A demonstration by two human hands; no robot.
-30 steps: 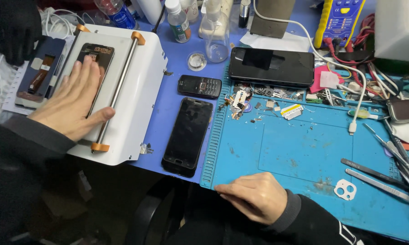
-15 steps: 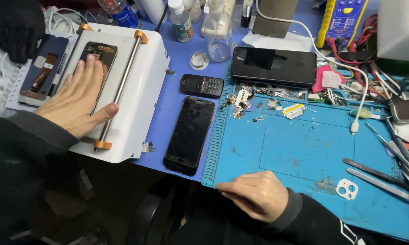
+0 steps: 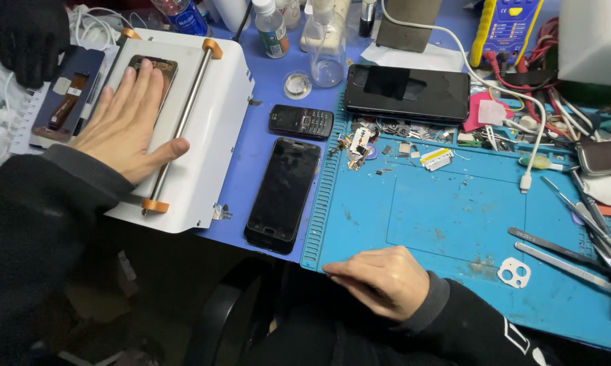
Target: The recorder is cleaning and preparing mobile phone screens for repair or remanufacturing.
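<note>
**Flat palm on the white machine, other hand resting at the mat's edge**

The left hand (image 3: 126, 125) is lying flat on the top of the white machine (image 3: 210, 135), its fingers (image 3: 139, 85) stretched out and slightly apart, clamped on nothing. The fingertips are covering the near end of a phone panel (image 3: 159, 68) that is sitting on the machine's plate, so only its far end is showing beyond them. The thumb is reaching out to touch the metal rod (image 3: 183, 125) with orange ends that is running just beside the hand.

The right hand (image 3: 380, 281) is resting knuckles up on the near edge of the blue work mat (image 3: 454, 210), its fingers curled loosely together and holding nothing.

Between the two hands a black smartphone (image 3: 283, 193) is lying face up on the counter (image 3: 265, 74), just beyond and to the left of the right fingers. Past it a small keypad phone (image 3: 300, 121) is lying, and further off a dark tablet (image 3: 407, 91) is resting on the mat's far edge. Small screws and parts (image 3: 387, 139) are lying scattered in front of the tablet. Tweezers (image 3: 563, 254) and a white camera-hole piece (image 3: 514, 272) are lying well to the right of the right fingers. Another person's black-gloved hand (image 3: 24, 37) is showing at the far left, beyond the left fingertips.
</note>
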